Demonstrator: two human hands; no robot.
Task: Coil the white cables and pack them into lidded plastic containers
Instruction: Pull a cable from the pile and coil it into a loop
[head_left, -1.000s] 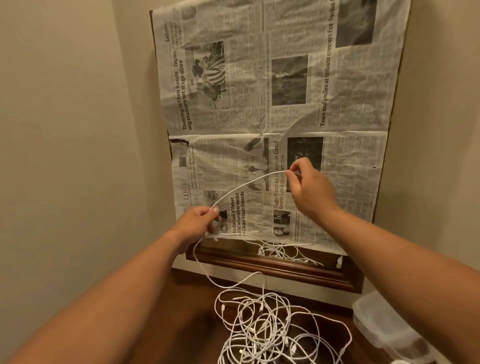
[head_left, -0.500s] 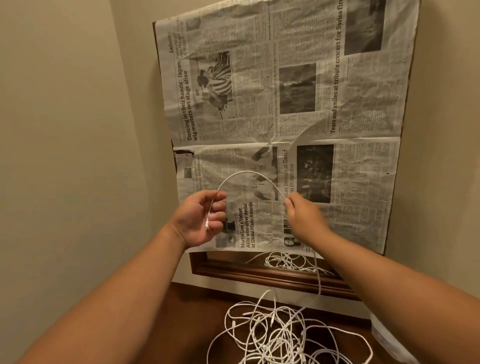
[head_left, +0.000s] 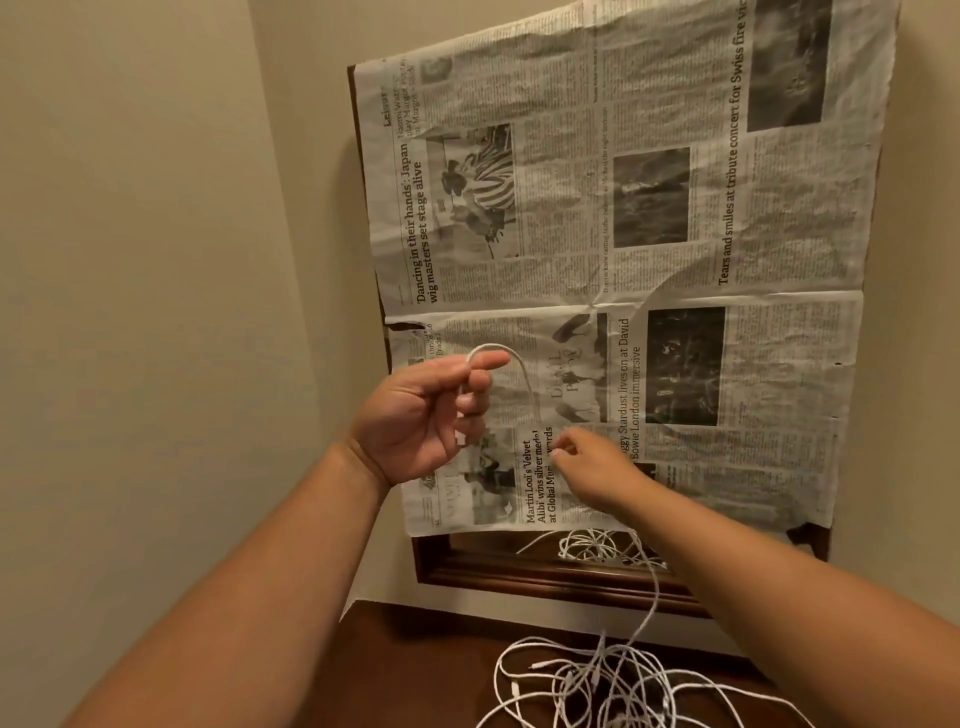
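Observation:
A white cable arches from my left hand down to my right hand, both raised in front of the newspaper. My left hand holds one end between thumb and fingers, palm up. Just below and to the right, my right hand pinches the cable at its fingertips. From there the cable drops to a tangled heap of white cables on the dark wooden surface. No plastic container shows in this view.
A newspaper sheet covers a wood-framed mirror on the wall; its bare lower strip reflects the cables. Beige walls form a corner at the left.
My hands have drawn closer together and the arch of cable between them has shrunk into a small loop. The right hand moved down and left. The view tilted up, hiding the container.

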